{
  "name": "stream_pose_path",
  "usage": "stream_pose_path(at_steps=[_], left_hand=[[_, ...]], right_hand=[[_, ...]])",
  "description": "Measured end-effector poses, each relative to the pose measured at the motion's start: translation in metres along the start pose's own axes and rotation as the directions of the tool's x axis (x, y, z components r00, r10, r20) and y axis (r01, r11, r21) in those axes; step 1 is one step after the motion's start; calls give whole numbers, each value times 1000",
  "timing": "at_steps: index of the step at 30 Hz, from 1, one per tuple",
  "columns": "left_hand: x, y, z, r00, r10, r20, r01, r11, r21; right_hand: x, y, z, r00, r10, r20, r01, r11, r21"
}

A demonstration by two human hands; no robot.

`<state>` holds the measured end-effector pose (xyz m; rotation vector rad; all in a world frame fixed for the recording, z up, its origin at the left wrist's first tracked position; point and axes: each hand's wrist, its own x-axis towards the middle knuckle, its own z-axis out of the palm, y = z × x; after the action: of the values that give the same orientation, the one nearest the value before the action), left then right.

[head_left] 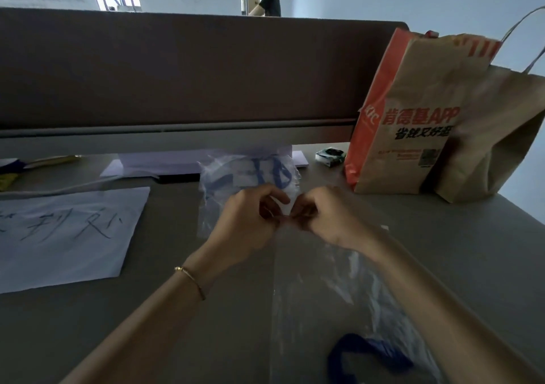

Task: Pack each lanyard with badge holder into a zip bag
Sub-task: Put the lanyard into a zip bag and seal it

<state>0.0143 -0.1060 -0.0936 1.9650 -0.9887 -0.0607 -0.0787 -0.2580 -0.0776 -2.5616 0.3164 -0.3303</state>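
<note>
Grey desk surface point(206, 310) runs up to a brown fabric partition point(177, 68). Two hands meet at its middle: the left hand point(250, 221) and right hand point(327, 215) both pinch the near edge of one clear, crinkled zip bag point(236, 174) holding a blue lanyard point(277, 174). A second blue lanyard point(365, 354) lies near the right forearm among loose clear plastic point(348, 280). One white handwritten sheet point(67, 233) lies left; two brown paper bags point(427, 118) stand right.

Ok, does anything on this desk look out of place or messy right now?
Mostly tidy. One blue lanyard lies loose at the near edge beside crumpled clear plastic, not yet bagged, while both hands pinch the zip bag.
</note>
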Motion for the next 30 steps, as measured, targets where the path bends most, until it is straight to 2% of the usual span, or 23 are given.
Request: stream_pose_path(at_steps=[5,9,15,20,25,30], left_hand=[[-1,5,-5,1000,-9,3,9,1000,-18],[0,9,-8,1000,-13,-4,13,997,-75],[1,16,-18,996,50,70,-45,996,-80],[2,21,-24,984,118,136,-110,992,-65],[4,18,-31,977,138,163,-129,990,-60],[1,21,-26,971,163,176,-151,985,-83]], right_hand=[[-4,-7,-6,1000,-19,19,19,1000,9],[-8,-13,-12,998,-63,31,64,996,-59],[-8,-15,-14,998,-55,15,55,998,16],[-11,-22,-15,998,-50,-25,50,999,3],[-10,-15,-19,999,-36,2,35,990,137],[-12,-14,-15,999,-35,-10,36,994,107]])
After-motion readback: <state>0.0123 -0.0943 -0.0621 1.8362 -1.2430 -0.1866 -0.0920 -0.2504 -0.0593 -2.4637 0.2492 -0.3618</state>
